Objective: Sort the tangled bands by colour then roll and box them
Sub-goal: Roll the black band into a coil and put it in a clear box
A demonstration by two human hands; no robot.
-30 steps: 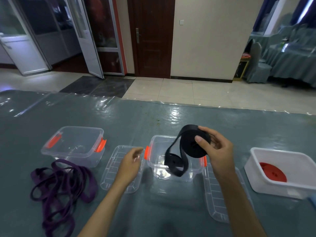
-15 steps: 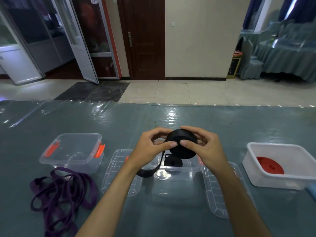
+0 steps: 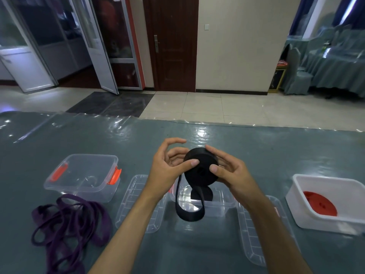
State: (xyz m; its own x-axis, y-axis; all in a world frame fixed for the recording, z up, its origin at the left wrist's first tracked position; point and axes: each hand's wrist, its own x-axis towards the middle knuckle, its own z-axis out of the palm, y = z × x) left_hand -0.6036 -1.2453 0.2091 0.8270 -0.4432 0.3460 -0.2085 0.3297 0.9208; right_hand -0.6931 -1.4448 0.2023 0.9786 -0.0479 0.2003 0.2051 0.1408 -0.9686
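A black band, mostly wound into a thick roll, is held above the middle clear box. My right hand grips the roll from the right, thumb on its face. My left hand pinches its left edge with the thumb, fingers spread behind. A loose black loop hangs down over the box's front wall. A second black roll lies inside that box. A tangled purple band lies on the table at the left. A red roll sits in the white box at the right.
An empty clear box with orange latches stands at the left. Two clear lids lie flat, one left of the middle box and one right of it. The table has a grey-green cloth under clear plastic. Tiled floor and doors lie beyond.
My left hand came over from the left lid to the roll and both hands now hold it. The hanging loop has grown shorter as more band is wound on.
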